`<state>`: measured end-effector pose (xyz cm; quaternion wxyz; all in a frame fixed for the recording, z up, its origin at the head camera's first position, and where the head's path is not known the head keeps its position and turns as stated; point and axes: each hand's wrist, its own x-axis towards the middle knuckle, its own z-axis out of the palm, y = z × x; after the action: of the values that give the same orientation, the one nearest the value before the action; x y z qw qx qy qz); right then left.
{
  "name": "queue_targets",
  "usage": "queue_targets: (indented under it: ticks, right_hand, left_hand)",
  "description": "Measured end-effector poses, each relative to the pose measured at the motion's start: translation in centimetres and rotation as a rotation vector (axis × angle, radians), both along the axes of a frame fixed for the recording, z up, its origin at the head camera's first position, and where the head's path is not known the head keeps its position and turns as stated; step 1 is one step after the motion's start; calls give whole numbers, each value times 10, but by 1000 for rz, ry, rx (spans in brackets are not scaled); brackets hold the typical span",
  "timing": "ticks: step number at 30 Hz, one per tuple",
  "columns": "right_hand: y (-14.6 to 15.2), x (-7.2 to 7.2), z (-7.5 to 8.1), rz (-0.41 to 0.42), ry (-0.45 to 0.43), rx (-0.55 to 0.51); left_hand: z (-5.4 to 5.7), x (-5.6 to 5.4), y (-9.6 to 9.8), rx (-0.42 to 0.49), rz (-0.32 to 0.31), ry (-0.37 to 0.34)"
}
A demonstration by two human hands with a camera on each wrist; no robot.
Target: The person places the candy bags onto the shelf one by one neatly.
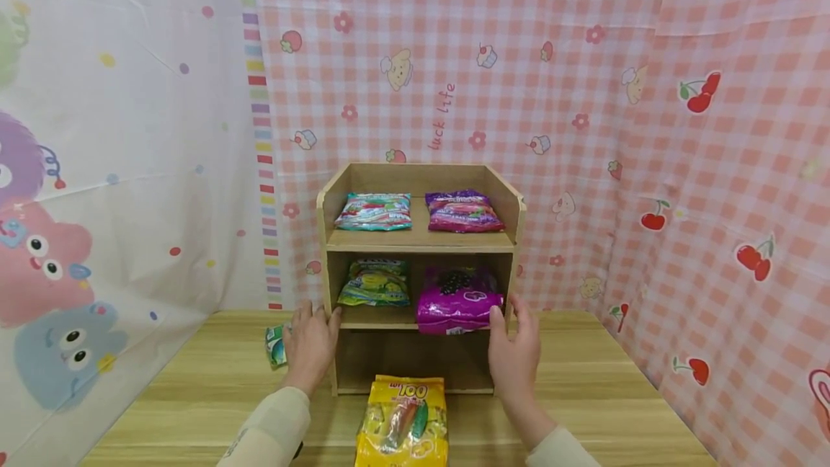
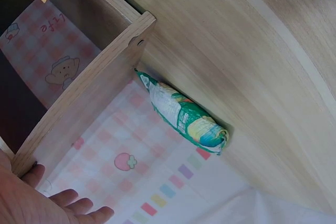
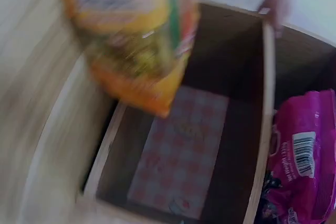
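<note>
A small wooden shelf (image 1: 421, 240) with three levels stands on the table. My left hand (image 1: 311, 344) is at its left side; in the left wrist view the thumb of that hand (image 2: 47, 203) meets the shelf's edge and the other fingers are spread. My right hand (image 1: 516, 352) is upright at the right side, its thumb by the corner of a purple grape candy bag (image 1: 459, 305). That bag lies on the middle level, its front jutting over the edge. Beside it lies a green-yellow candy bag (image 1: 376, 285). Both hands hold nothing.
On the top level lie a teal candy bag (image 1: 375, 212) and a purple-red candy bag (image 1: 462, 212). A yellow gummy bag (image 1: 403, 420) stands in front of the bottom level. Left of the shelf, a green packet (image 2: 181, 114) is on the table. Patterned cloth (image 1: 454, 56) hangs behind.
</note>
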<state>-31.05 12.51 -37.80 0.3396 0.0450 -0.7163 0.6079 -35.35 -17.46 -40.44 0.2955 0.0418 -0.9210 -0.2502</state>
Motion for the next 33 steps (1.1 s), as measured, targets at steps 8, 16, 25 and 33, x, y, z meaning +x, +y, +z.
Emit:
queue_targets:
  ticks: [8,16,25,33]
  right_hand:
    - [-2,-6,-23,-256,583,805]
    - [-2,-7,-34,-336,705,1105]
    - [-4,-9,-36,-398,639,1200]
    - [-5,-13,-38,-369,535,1209]
  left_hand:
    - [0,0,1,1,0,-6]
    - [1,1,1,13,-7,-18]
    - [2,0,1,8,4,-14]
    - [-1,0,2,-11,19,15]
